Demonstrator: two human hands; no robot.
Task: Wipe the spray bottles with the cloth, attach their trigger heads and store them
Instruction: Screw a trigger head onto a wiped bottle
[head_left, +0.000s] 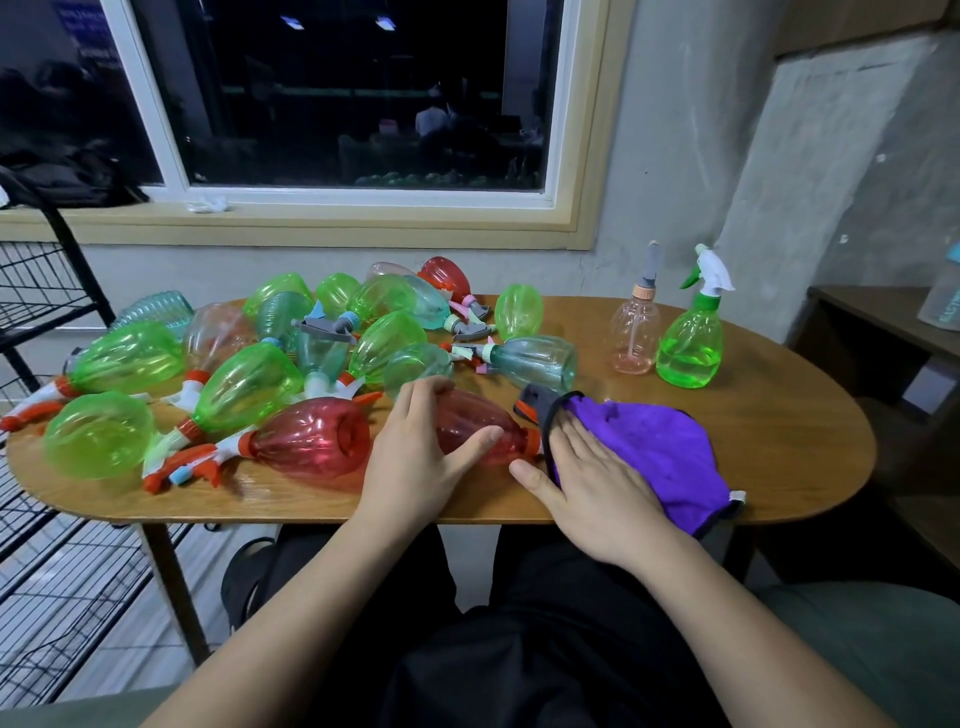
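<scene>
L hand (415, 462), R hand (597, 499), both bare, bare forearms (291, 597), black trousers (519, 665), dark shoe (249, 571)

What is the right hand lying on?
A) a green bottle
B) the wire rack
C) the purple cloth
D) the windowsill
C: the right hand lies flat on the purple cloth, while the left hand holds the red bottle.

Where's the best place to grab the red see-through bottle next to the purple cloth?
Grip the red translucent plastic bottle round its wide belly, from above: it lies on its side, so fingers and thumb can straddle it, as the left hand does.
</scene>
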